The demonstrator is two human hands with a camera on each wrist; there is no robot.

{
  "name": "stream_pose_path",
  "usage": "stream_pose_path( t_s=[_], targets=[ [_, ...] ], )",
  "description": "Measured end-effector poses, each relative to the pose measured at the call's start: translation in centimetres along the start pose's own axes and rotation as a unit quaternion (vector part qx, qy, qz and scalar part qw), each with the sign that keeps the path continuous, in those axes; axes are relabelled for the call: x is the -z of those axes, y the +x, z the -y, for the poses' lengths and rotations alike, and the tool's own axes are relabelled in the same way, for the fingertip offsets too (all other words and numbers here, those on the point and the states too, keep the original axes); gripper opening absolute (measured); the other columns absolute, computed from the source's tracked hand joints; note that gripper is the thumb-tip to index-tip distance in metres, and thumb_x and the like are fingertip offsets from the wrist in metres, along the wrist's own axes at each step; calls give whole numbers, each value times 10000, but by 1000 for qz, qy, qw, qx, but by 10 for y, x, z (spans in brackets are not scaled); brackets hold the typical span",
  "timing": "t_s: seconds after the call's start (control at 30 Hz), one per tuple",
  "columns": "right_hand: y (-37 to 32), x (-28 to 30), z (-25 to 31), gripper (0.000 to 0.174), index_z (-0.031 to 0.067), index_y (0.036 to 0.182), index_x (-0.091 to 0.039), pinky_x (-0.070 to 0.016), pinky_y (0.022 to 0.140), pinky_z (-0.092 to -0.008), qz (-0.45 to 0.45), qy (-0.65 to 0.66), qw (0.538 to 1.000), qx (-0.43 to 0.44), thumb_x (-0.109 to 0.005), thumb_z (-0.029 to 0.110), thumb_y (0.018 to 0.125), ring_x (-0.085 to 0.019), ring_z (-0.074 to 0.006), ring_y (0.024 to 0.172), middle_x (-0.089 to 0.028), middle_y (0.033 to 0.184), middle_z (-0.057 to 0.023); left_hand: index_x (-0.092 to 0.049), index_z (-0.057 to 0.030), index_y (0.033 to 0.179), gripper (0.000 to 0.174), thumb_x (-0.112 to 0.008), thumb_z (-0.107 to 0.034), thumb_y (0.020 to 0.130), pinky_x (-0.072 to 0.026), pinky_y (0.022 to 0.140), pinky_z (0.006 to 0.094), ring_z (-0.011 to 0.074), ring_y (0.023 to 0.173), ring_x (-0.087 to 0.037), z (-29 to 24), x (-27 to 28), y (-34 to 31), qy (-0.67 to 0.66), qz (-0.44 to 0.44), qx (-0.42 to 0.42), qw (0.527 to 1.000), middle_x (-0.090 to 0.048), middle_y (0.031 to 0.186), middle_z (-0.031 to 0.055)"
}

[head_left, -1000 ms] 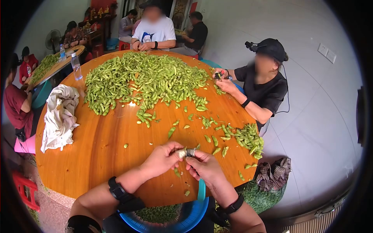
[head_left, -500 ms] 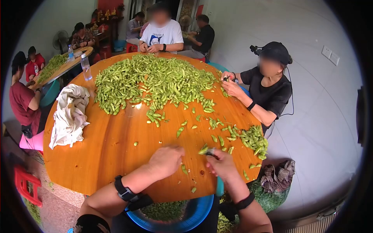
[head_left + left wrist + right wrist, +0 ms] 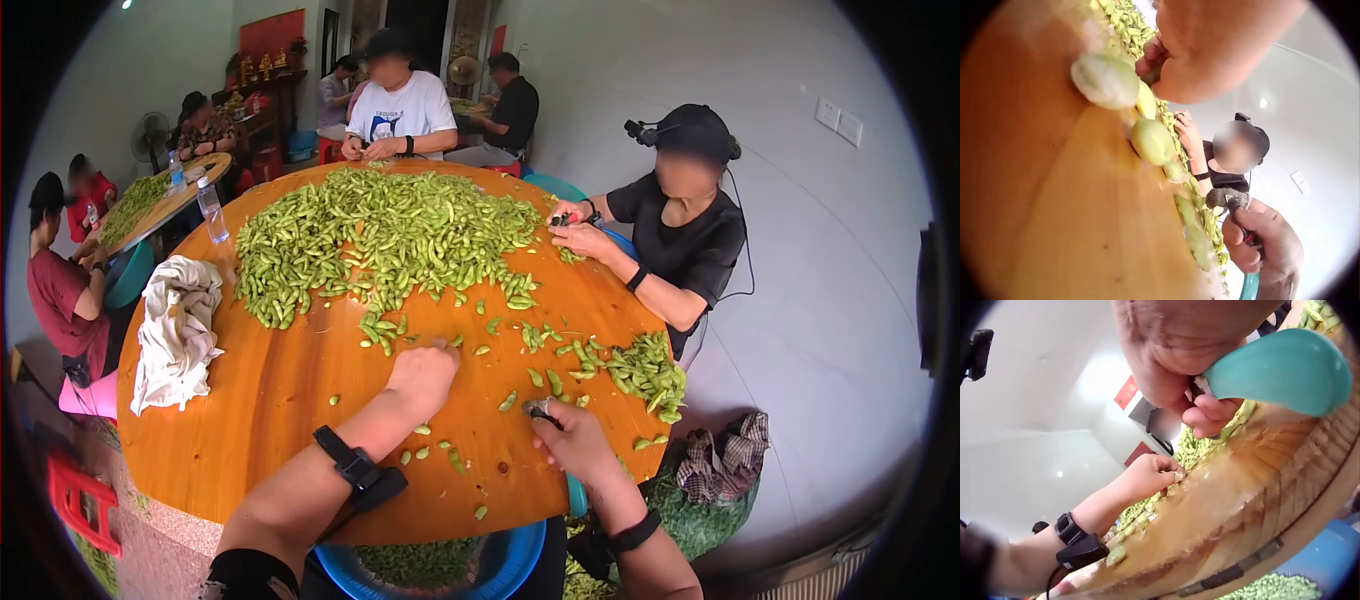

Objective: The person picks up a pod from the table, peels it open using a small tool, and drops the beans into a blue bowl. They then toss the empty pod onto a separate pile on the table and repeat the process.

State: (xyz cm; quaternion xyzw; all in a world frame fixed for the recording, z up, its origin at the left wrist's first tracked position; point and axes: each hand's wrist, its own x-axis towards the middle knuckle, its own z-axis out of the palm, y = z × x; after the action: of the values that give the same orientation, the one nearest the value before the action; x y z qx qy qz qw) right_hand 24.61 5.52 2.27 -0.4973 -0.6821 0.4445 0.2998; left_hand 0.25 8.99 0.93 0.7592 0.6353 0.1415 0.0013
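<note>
My left hand [image 3: 424, 376] reaches across the wooden table, its fingers curled down and pinching an edamame pod mostly hidden beneath them. In the right wrist view the same left hand [image 3: 1147, 478] has thumb and fingertips together at the tabletop. My right hand [image 3: 580, 440] grips a tool whose teal handle [image 3: 1279, 372] sticks out behind the palm. A grey covering [image 3: 1215, 199] shows at the fingertips. One edamame pod [image 3: 508, 401] lies just beyond that hand. Several plump green pieces [image 3: 1152, 141] rest near my left wrist.
A large edamame heap [image 3: 385, 235] covers the far table, with a smaller pile [image 3: 648, 375] at right. A white cloth [image 3: 178, 335] and water bottle [image 3: 212, 212] stand left. Below the near edge sits a blue basin [image 3: 530, 565]. People sit across and at right.
My hands, together a second ago, have parted. The left has reached forward over the table onto a pod. The right has stayed near the right side, still gripping the teal-handled tool.
</note>
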Motion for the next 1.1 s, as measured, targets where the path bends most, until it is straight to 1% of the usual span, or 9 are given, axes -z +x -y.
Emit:
stream_pose_path(
  t_s=[0.07,0.17,0.23,0.27,0.33,0.53,0.87,0.93,1.1],
  targets=[
    [5,0,7,148,46,1008,-627,-375,424,-218,56,126,985,-100,-555,132,910,-495,-61,496,-582,688,-12,-609,4,931,136,-563,-58,819,-524,727,436,383,808,-638,-5,10,-12,5,5,-11,1000,-621,977,199],
    [8,-12,17,152,37,1008,-625,-332,391,-199,95,221,964,-110,-552,140,924,-473,-49,477,-576,695,-5,-631,-23,1042,200,-566,-122,881,-523,609,377,279,643,-638,-20,22,-37,-138,-48,-36,989,-665,925,129],
    [7,-22,21,153,23,1001,-624,-327,389,-200,112,263,952,-108,-548,133,926,-472,-53,476,-577,697,-13,-620,-43,1120,214,-540,-100,931,-488,505,254,115,581,-595,-33,34,-56,-494,67,96,862,-687,908,52],
    [7,-26,24,154,9,994,-623,-322,387,-201,134,298,940,-99,-545,125,928,-472,-56,474,-578,700,-20,-620,-43,1120,214,-540,-100,931,-488,505,254,115,581,-595,-33,34,-62,-492,71,97,862,-687,908,52],
    [2,-31,32,149,8,985,-626,-314,382,-204,148,314,933,-95,-542,119,930,-474,-56,477,-584,704,-29,-621,-57,1119,193,-517,-85,959,-429,452,160,19,582,-533,-31,34,-71,-611,80,104,780,-669,898,-3],
    [-4,-42,33,154,12,987,-628,-307,380,-199,162,331,924,-104,-559,139,934,-470,-58,472,-589,707,-33,-627,-65,1132,208,-508,-80,962,-430,434,169,23,584,-535,-23,13,-81,-628,5,84,774,-667,874,6],
    [-13,-49,36,136,17,978,-622,-299,367,-205,138,335,925,-117,-549,124,937,-461,-66,447,-581,689,-24,-635,-112,1144,231,-495,-83,962,-415,427,166,15,542,-504,-16,6,-85,-631,23,82,771,-638,819,-16],
    [-13,-50,38,132,20,975,-622,-296,367,-204,134,335,925,-117,-547,121,937,-455,-64,442,-576,683,-21,-628,-116,1117,191,-514,-111,963,-408,424,165,21,507,-484,-14,10,-83,-703,86,106,698,-612,778,-13],
    [-13,-58,39,113,36,964,-621,-291,367,-199,110,340,928,-106,-547,114,931,-417,-56,427,-561,669,-13,-606,-120,1062,126,-540,-149,960,-378,412,191,61,482,-475,-10,3,-84,-773,104,117,615,-588,746,0]
  ],
)
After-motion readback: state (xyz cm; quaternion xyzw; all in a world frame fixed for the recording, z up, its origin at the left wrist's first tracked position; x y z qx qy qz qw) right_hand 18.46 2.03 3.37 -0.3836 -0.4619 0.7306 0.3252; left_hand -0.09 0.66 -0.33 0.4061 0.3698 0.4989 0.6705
